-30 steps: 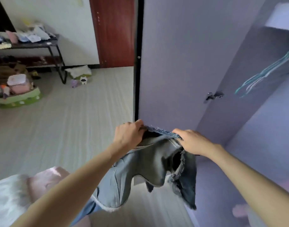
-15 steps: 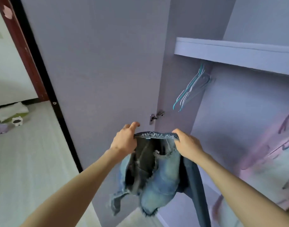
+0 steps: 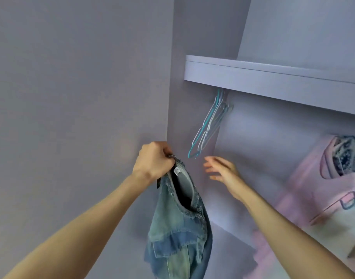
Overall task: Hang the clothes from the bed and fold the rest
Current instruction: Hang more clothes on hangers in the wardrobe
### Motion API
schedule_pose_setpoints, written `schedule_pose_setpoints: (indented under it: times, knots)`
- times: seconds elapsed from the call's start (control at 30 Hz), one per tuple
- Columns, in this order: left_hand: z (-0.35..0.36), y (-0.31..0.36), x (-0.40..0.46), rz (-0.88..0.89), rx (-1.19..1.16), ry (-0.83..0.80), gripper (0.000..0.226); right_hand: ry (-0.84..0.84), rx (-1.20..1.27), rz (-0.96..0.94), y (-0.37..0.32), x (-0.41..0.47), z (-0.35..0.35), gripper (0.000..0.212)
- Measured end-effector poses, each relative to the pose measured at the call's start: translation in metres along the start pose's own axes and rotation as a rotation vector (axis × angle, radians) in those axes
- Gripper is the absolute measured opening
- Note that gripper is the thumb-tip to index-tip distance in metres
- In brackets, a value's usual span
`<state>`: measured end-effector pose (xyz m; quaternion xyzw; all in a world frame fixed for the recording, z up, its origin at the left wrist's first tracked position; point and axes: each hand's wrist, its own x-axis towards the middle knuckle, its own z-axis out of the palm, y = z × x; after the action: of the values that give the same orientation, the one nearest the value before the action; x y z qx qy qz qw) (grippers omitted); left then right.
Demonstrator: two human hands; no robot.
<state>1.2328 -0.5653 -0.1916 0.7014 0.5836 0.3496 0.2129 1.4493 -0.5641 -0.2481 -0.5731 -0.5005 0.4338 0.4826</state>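
A frayed blue denim garment (image 3: 178, 224) hangs down in front of the open wardrobe, gripped at its top edge by my left hand (image 3: 154, 162). My right hand (image 3: 222, 169) is off the denim, fingers spread, just below and right of a bunch of several empty teal and white hangers (image 3: 210, 125). The hangers dangle under the wardrobe shelf (image 3: 273, 81) at its left end. The rail they hang on is hidden by the shelf.
The open wardrobe door (image 3: 78, 97) fills the left side. A pink garment with a patterned piece (image 3: 333, 178) hangs inside the wardrobe at the right. The wardrobe's side panel (image 3: 192, 117) stands just behind my left hand.
My right hand has let go of the denim and moved up toward the hangers. The denim now hangs from my left hand alone. The view has tilted up into the wardrobe.
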Motion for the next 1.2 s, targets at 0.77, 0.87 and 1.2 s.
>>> schedule_pose_setpoints:
  times: [0.77, 0.87, 1.2]
  knots:
    - [0.025, -0.021, 0.003, 0.297, 0.420, 0.071, 0.024, 0.446, 0.188, 0.074, -0.025, 0.074, 0.013, 0.013]
    - [0.027, -0.018, -0.001, 0.233, 0.342, 0.036, 0.028, 0.431, 0.240, 0.054, -0.025, 0.059, 0.000, 0.011]
    - [0.042, -0.008, -0.034, 0.063, 0.181, -0.030, 0.022, 0.510, 0.233, -0.012, -0.006, -0.004, -0.058, 0.026]
